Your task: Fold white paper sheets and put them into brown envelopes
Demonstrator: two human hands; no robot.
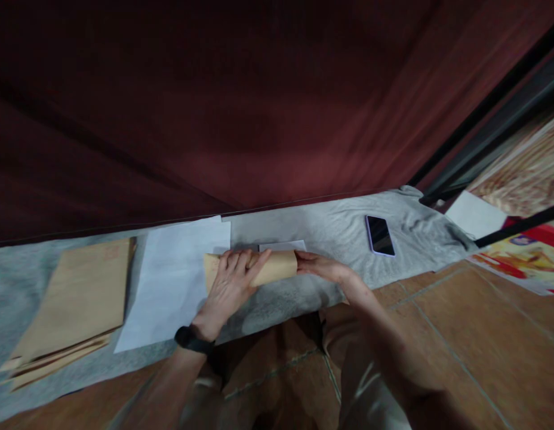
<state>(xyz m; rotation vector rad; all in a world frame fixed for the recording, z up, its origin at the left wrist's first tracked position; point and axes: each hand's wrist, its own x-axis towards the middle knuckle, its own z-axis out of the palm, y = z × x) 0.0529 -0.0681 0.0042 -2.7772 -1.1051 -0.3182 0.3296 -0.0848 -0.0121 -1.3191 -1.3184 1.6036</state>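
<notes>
- The brown envelope [277, 267] lies on the grey cloth [331, 230], just in front of the dark red curtain [259, 101].
- The left hand [230, 283] lies palm down over the left half of the brown envelope, fingers curled over its far edge; a black wristband [193, 340] sits on that wrist.
- The right hand [319, 267] touches the right end of the brown envelope, fingers closed against it; whether it pinches the paper or only presses cannot be told.
- A small white sheet [283, 245] shows just behind the brown envelope, touching it.
- A larger white paper [174, 278] lies just left of the brown envelope, partly under it.
- A stack of brown envelopes [73, 304] lies further left, beyond the white paper.
- A phone [379, 235] lies screen up, well right of the brown envelope, on the same cloth.
- The tiled floor [460, 334] runs on the near side of the brown envelope.
</notes>
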